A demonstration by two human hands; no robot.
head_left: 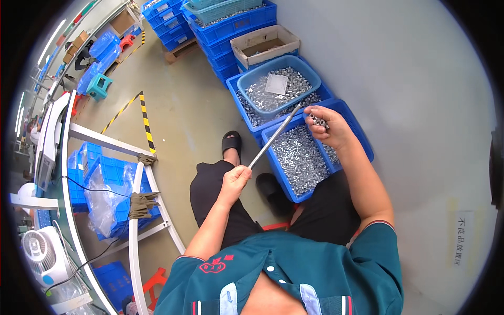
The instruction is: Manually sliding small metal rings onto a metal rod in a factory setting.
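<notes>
My left hand (pixel 234 185) is closed around the lower end of a thin grey metal rod (pixel 274 137). The rod slants up and away, its far tip close to the fingers of my right hand (pixel 337 130). Several small silver metal nuts (pixel 318 122) lie in the curled fingers of that hand. Below it stands a divided blue bin (pixel 283 185), filled with loose small silver parts (pixel 299 157). Just beyond, a light blue basin (pixel 242 84) of similar parts sits on another blue bin (pixel 234 97), with a pale card (pixel 276 84) on top of the parts.
A worn cardboard box (pixel 265 47) and stacked blue crates (pixel 220 50) stand farther back. The grey wall (pixel 399 105) runs along the right. On the left are a white-framed workbench (pixel 137 210), blue crates (pixel 113 184) beneath it and a small fan (pixel 42 252).
</notes>
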